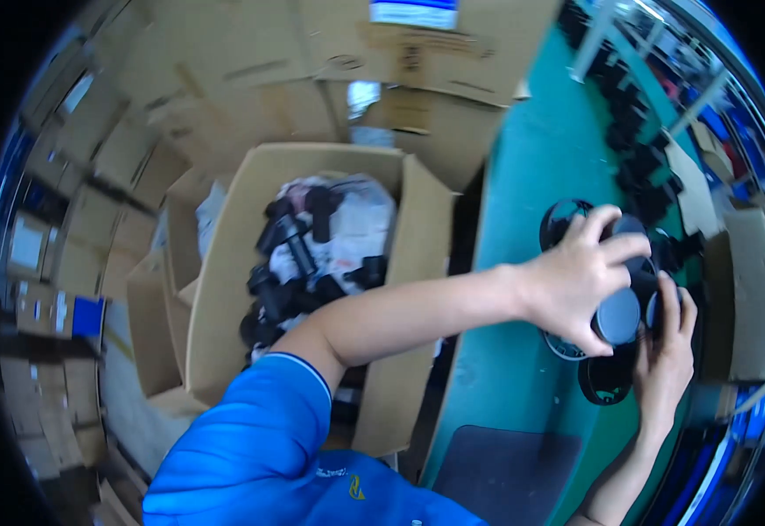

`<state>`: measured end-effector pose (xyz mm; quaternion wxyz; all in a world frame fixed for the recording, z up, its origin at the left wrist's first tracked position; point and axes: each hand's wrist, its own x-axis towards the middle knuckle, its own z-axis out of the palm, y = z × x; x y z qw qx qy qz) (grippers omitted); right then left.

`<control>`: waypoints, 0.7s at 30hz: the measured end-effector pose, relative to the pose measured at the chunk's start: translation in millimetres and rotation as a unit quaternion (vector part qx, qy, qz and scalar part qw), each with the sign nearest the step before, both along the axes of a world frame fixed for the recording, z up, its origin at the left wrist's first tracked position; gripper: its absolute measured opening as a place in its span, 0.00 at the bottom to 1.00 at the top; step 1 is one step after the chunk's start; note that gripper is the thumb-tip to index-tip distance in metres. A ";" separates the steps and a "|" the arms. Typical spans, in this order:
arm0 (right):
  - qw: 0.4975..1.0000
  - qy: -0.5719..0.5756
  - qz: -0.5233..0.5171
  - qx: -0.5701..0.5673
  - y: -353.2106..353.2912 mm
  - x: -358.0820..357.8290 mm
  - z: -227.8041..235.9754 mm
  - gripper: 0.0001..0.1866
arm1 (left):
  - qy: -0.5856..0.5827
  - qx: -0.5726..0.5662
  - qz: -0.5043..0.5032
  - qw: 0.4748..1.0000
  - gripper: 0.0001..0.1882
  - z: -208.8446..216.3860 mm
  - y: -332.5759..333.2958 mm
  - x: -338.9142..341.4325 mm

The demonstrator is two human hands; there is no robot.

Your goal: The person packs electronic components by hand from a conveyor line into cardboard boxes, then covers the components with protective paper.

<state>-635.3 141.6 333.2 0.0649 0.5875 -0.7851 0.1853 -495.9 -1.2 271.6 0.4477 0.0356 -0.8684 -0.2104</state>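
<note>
Over the green table, my left hand (580, 276) curls its fingers and thumb around a black cylindrical part with a round grey end (617, 316). My right hand (668, 355) comes up from the lower right, its bent fingers against the right side of the same cluster of black parts. Another dark round piece (631, 232) shows by the left fingertips. Black ring-shaped parts lie around the hands: one ring (559, 221) behind the left hand, another ring (604, 386) just in front. My hands hide how the parts meet.
At left stands an open cardboard box (212, 302) holding several black parts on crumpled plastic. More cartons (251, 66) are stacked behind it. The green table (492, 373) carries a dark mat (505, 473), a row of black parts (632, 131) and a cardboard box (755, 294) at right.
</note>
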 end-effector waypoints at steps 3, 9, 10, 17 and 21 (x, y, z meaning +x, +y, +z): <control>0.992 -0.038 0.107 -0.049 -38.7 44.5 -16.0 0.31 | 0.007 0.033 0.104 0.994 0.30 -1.6 -24.5 108.1; 0.945 -0.224 0.222 -0.091 -106.6 129.9 -46.8 0.30 | -0.043 0.070 0.278 0.957 0.30 -20.4 -55.6 276.8; 0.930 -0.278 0.226 -0.088 -116.1 142.1 -56.4 0.29 | -0.069 0.077 0.311 0.945 0.29 -34.2 -61.8 289.6; 0.955 -0.213 0.205 -0.038 -154.9 214.0 -96.6 0.30 | -0.017 0.123 0.352 0.928 0.27 -166.8 -98.8 326.9; 0.959 -0.222 0.177 -0.020 -164.9 241.3 -111.1 0.31 | -0.018 0.274 0.365 0.890 0.26 -280.6 -64.0 360.7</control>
